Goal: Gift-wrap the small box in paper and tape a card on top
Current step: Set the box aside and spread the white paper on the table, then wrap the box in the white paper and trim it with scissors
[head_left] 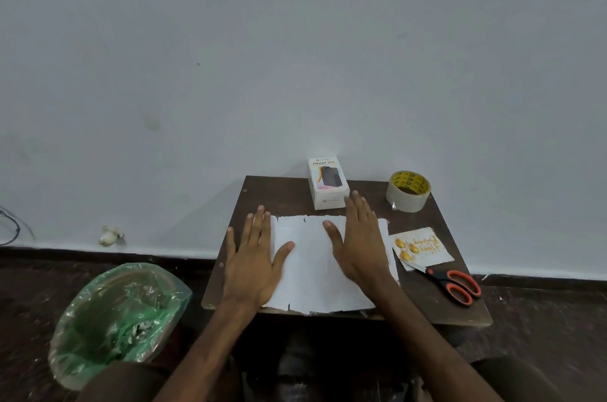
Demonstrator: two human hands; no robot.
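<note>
A white sheet of paper lies flat on the small dark wooden table. My left hand rests flat on the sheet's left edge, fingers spread. My right hand lies flat on its right half, fingers apart. Behind the sheet stands the small white box, upright at the table's far edge, just beyond my right fingertips. A card with gold print lies to the right of the sheet. A roll of clear tape sits at the far right corner.
Orange-handled scissors lie near the table's right front, their blade over the card's corner. A bin lined with a green bag stands on the floor to the left. A white wall rises right behind the table.
</note>
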